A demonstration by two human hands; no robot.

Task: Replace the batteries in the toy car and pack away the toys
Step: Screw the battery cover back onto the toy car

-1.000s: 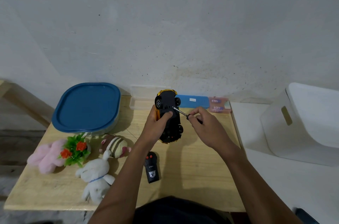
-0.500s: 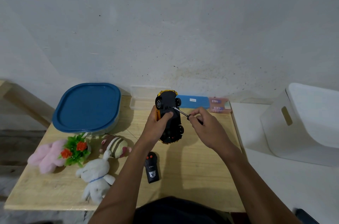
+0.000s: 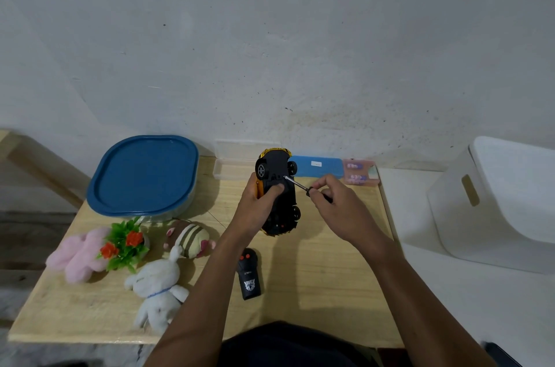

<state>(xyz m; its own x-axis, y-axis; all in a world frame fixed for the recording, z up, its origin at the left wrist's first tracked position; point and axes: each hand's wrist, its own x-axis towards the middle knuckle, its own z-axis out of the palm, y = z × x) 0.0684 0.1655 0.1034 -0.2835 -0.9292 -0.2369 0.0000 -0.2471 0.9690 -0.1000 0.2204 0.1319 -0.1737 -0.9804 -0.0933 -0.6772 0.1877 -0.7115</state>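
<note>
Progress check from my seat: early days, I'd say. Nearest on the table (image 3: pixel 315 300), the black remote (image 3: pixel 250 276) lies flat. Off to the left the white plush rabbit (image 3: pixel 159 288), the pink plush (image 3: pixel 78 255), the little plastic plant (image 3: pixel 124 242) and the striped plush (image 3: pixel 189 236) are all loose on the wood, so none of the packing looks done.

Further up, the left hand (image 3: pixel 258 204) is wrapped round the toy car (image 3: pixel 277 174), holding it belly-up with the thumb across the black underside. The right hand (image 3: pixel 336 201) pinches the handle of a small screwdriver (image 3: pixel 295 183) in its fingertips. The tip sits on the underside up near the far wheels, I'm guessing at the battery cover screw. Can't tell if that screw is loose yet, and the cover looks closed to me.

By the wall, what looks like a battery pack (image 3: pixel 359 171) sits beside a blue case (image 3: pixel 316 165). The blue-lidded tub (image 3: pixel 144 174) at back left has its lid on, and a white bin (image 3: pixel 492 204) stands off to the right. Left to do, by my reckoning: cover off, battery swap, cover back on, then all the packing.
</note>
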